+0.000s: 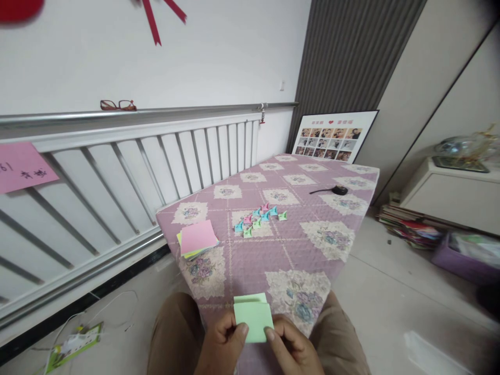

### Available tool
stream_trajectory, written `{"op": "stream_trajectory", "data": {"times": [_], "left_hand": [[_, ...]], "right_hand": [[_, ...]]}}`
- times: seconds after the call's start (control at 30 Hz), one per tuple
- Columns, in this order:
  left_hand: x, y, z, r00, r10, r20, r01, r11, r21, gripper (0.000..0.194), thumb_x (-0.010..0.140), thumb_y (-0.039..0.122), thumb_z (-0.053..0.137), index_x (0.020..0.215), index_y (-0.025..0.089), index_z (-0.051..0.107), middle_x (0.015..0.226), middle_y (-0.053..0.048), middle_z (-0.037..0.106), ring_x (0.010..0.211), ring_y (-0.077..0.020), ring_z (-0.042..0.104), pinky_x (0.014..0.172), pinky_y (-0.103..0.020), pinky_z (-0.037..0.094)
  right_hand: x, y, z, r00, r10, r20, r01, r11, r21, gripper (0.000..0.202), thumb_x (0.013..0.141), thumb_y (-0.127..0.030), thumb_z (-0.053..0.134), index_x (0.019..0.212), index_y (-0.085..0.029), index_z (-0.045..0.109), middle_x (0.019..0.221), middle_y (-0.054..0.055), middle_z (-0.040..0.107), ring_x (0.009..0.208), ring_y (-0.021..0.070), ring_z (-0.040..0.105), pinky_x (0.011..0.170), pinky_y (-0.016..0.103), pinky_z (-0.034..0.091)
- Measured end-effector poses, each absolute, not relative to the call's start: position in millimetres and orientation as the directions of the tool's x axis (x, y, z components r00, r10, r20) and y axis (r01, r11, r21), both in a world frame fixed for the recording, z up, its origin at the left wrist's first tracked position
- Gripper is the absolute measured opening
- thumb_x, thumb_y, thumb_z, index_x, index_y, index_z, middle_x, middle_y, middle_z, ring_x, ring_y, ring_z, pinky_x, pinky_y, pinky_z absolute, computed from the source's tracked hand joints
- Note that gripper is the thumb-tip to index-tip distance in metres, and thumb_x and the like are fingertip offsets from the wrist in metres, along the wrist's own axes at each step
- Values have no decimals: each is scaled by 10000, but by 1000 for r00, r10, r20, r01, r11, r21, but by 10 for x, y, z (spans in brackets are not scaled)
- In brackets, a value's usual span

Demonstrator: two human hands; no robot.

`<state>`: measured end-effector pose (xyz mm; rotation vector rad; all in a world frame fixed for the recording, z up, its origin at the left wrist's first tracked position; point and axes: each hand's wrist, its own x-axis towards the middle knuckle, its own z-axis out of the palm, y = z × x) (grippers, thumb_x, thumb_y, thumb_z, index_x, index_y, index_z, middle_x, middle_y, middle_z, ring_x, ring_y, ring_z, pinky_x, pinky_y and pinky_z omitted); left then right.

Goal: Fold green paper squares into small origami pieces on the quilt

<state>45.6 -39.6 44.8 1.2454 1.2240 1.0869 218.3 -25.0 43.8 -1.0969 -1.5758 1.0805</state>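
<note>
A light green paper (253,320), folded with a second edge showing behind its top, is held up at the table's near edge. My left hand (226,338) pinches its lower left side, thumb on the front. My right hand (291,344) pinches the lower right side, also with the thumb in front. Beyond them, several small folded paper pieces (257,223) in pink, blue and green stand in a cluster at mid-table. To their left lies a stack of square papers (198,238), pink on top with yellow and other colours beneath.
The table has a purple floral cloth (250,260). A black round object with a cord (339,190) lies at its far right. A white radiator (195,153) runs along the left. A photo board (334,136) leans behind the table. A purple bin (464,255) stands right.
</note>
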Motion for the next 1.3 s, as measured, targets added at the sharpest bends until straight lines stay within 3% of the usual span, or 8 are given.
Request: {"op": "stream_trajectory", "data": {"times": [0.23,0.4,0.67,0.93,1.17,1.3], "left_hand": [[520,-440,437,-15,999,-33,130,35,991,262,796,381,543,715,146,627,695,-19,621,660,-160,526,654,-253,419],[535,-430,560,-97,995,-37,88,45,995,268,773,410,568,784,157,654,723,-26,621,670,-164,515,637,-249,406],[554,-424,600,-149,985,-89,-36,85,996,256,732,410,611,717,154,609,660,-11,581,603,-142,473,570,-238,383],[538,-424,482,-177,981,-84,-23,82,996,240,737,357,613,665,194,453,594,44,447,555,-112,391,520,-214,334],[573,-436,429,-215,974,-65,-42,57,997,262,729,348,623,663,202,415,566,63,403,520,-95,354,492,-202,297],[599,-446,446,-250,966,-64,-104,39,994,248,711,346,650,845,198,502,588,65,434,521,-100,397,503,-207,311]], "right_hand": [[2125,-244,511,-116,992,53,76,62,-995,354,799,-497,563,617,-200,501,602,-29,457,590,131,434,557,210,394],[2103,-266,509,-69,996,61,90,67,-994,353,774,-473,598,582,-197,490,587,-31,441,585,129,411,551,213,374],[2110,-287,506,-116,991,61,143,78,-987,352,812,-463,545,588,-202,468,585,-30,423,576,130,409,540,218,369],[2038,-334,486,5,987,161,198,157,-968,363,805,-446,553,564,-208,422,568,-39,391,549,119,373,518,218,338],[2047,-342,528,-4,972,236,237,230,-944,348,806,-397,556,548,-208,420,553,-41,404,522,111,392,501,204,355],[2058,-339,555,-24,966,258,255,255,-933,336,811,-372,554,547,-207,427,554,-41,414,521,110,401,506,202,362]]}}
